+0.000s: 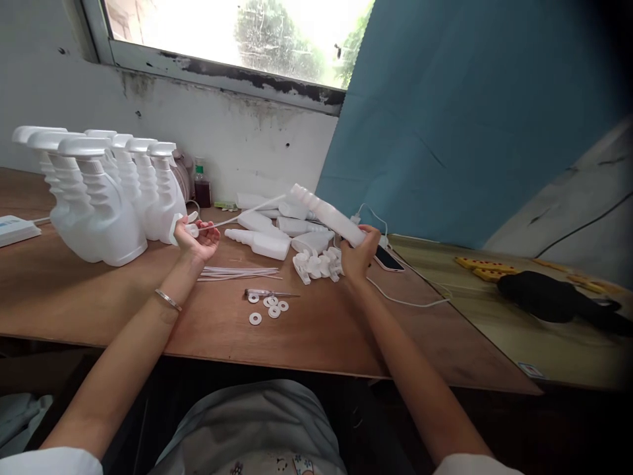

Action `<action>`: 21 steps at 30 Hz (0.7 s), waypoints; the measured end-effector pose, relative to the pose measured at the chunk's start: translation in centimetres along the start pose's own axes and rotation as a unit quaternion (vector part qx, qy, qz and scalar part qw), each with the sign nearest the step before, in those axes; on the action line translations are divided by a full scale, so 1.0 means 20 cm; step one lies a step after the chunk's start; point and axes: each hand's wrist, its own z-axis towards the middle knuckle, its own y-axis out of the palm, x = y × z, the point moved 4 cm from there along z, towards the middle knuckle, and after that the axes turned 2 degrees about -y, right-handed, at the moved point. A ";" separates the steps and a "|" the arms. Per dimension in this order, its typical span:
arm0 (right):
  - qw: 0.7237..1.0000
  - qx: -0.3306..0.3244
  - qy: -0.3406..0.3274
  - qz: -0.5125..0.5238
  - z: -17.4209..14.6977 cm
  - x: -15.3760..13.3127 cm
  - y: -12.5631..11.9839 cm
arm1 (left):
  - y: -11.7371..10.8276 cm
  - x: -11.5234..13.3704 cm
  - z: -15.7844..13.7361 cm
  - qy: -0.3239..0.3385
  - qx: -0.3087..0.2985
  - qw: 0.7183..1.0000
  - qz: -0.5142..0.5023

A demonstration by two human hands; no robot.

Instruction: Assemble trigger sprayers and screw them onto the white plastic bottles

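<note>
My left hand [200, 243] is closed on a white trigger sprayer head [177, 227], and a long thin dip tube [247, 212] runs from it up to the right. The tube's far end is close to the mouth of a white plastic bottle [329, 214]; I cannot tell whether it is inside. My right hand [361, 254] grips that bottle by its base, tilted with the neck up to the left. Below the right hand lies a pile of loose white sprayer heads [316, 265]. Loose white tubes [240, 272] lie beside my left hand.
Several bottles fitted with sprayers [113, 211] stand at the left. Loose bottles [262, 244] lie behind the hands. A screwdriver [270, 293] and white washers [274, 311] lie in front. A phone [388, 259] and a white cable [410, 303] are at the right.
</note>
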 end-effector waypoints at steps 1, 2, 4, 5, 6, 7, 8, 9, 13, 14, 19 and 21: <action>0.999 -0.026 -0.020 -0.010 0.03 0.02 0.04 | 0.00 0.00 0.00 0.001 0.006 1.000 0.008; 0.997 -0.056 -0.041 -0.020 0.07 0.04 0.08 | 0.00 -0.01 0.00 -0.002 0.005 1.000 0.015; 0.990 -0.109 -0.076 -0.045 0.14 0.08 0.18 | 0.00 -0.02 0.00 -0.012 -0.006 1.000 0.024; 0.986 -0.130 -0.089 -0.061 0.17 0.09 0.22 | 0.00 -0.03 0.01 -0.017 -0.013 0.999 0.026; 0.981 -0.146 -0.099 -0.078 0.19 0.10 0.27 | 0.00 -0.03 0.01 -0.022 -0.020 0.999 0.028; 0.978 -0.156 -0.104 -0.097 0.21 0.11 0.32 | 0.00 -0.04 0.01 -0.025 -0.027 0.999 0.030; 0.974 -0.165 -0.109 -0.115 0.22 0.12 0.36 | 0.01 -0.04 0.01 -0.028 -0.032 0.999 0.032; 0.969 -0.173 -0.114 -0.132 0.23 0.12 0.40 | 0.01 -0.04 0.01 -0.030 -0.036 0.998 0.034; 0.945 -0.213 -0.144 -0.200 0.24 0.13 0.55 | 0.01 -0.06 0.00 -0.041 -0.068 0.996 0.037; 0.936 -0.227 -0.158 -0.216 0.24 0.13 0.58 | 0.01 -0.06 0.00 -0.045 -0.076 0.995 0.037; 0.877 -0.304 -0.240 -0.284 0.22 0.11 0.70 | 0.01 -0.08 0.01 -0.055 -0.089 0.994 0.037; 0.855 -0.327 -0.259 -0.309 0.21 0.10 0.74 | 0.01 -0.08 0.01 -0.057 -0.090 0.994 0.039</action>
